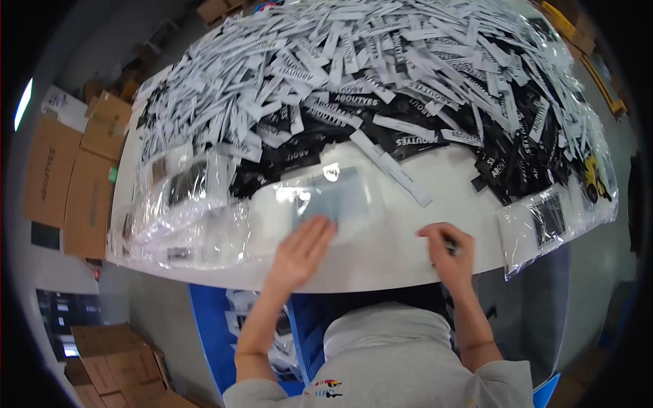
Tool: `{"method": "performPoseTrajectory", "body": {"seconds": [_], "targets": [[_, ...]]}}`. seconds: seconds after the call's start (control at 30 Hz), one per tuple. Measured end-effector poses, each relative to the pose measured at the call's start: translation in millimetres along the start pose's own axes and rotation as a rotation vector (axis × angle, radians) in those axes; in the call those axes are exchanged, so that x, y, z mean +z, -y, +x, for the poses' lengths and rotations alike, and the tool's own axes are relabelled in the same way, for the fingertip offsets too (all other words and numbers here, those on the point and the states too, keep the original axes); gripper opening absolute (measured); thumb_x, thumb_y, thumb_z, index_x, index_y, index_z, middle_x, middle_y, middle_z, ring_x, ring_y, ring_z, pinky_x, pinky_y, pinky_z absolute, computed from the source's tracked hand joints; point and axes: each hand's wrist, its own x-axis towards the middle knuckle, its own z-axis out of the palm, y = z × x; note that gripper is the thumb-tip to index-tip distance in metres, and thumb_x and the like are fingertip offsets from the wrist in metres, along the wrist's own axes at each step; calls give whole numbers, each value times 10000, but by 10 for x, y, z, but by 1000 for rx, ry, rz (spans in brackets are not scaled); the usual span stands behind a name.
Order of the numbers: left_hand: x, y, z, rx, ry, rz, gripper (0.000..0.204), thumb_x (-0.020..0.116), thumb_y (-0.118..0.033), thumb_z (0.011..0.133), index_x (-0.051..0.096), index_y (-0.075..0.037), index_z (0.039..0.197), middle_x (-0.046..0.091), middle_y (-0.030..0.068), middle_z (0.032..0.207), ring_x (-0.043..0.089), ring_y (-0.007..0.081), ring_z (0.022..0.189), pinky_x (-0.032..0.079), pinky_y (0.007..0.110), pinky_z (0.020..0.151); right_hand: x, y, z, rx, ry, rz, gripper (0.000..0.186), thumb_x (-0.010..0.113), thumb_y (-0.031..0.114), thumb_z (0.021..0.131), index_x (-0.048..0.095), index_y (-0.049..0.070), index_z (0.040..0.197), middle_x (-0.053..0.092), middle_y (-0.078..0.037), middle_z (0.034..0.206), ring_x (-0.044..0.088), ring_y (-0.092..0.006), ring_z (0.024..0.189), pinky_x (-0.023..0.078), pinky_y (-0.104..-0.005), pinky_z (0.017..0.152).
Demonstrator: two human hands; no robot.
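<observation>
A clear plastic bag with a grey-blue printed patch lies flat on the white table. On its near edge rests my left hand, fingers stretched out flat and slightly blurred. To the right, my right hand hovers near the table's front edge with its fingers curled. Something small and dark shows inside its curl, but blur hides what it is. Just beyond the bag lies a long white paper strip. Behind it are black flat packets with white lettering.
A large heap of white strips covers the table's far side. Stacked clear bags lie at left, more bags at right near yellow-handled scissors. Below stands a blue bin holding bags. Cardboard boxes stand left.
</observation>
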Motion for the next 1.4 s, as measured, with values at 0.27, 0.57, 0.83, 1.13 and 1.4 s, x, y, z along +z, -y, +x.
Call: {"method": "performPoseTrajectory", "body": {"seconds": [0.27, 0.57, 0.83, 1.13, 1.4], "targets": [[-319, -506, 130, -54, -60, -133, 414, 728, -83, 690, 614, 6, 1078, 636, 134, 1059, 609, 303, 1002, 496, 383, 867, 69, 94, 58, 103, 232, 152, 212, 731, 145, 785, 592, 7, 705, 554, -2, 617, 496, -37, 549, 376, -202, 481], [-216, -811, 396, -471, -198, -750, 344, 692, -47, 770, 591, 13, 1093, 651, 168, 828, 650, 288, 692, 515, 331, 614, 140, 204, -4, -716, 347, -270, 277, 752, -23, 626, 603, 23, 855, 649, -105, 842, 632, -254, 650, 495, -278, 558], [-66, -899, 265, -444, -411, -284, 320, 684, -5, 743, 596, -26, 1050, 660, 126, 819, 650, 273, 707, 513, 333, 619, 93, 200, -94, -948, 113, -474, 271, 728, -8, 642, 601, -18, 880, 657, -136, 909, 655, -231, 657, 507, -286, 527], [-1022, -1299, 204, -329, -14, -290, 598, 823, -381, 536, 645, -163, 1063, 544, 93, 1244, 413, 396, 1225, 287, 589, 1016, -16, 434, -346, -607, 645, -15, 436, 653, -62, 654, 617, 21, 1081, 666, -96, 977, 663, -213, 730, 516, -281, 572], [-516, -1063, 155, -292, -38, -296, 646, 827, -262, 577, 616, -29, 1141, 630, 90, 810, 572, 253, 707, 482, 358, 664, 1, 235, -153, -460, 385, -172, 244, 635, 11, 802, 628, 24, 1046, 639, -59, 747, 556, -75, 591, 459, -243, 537]]}}
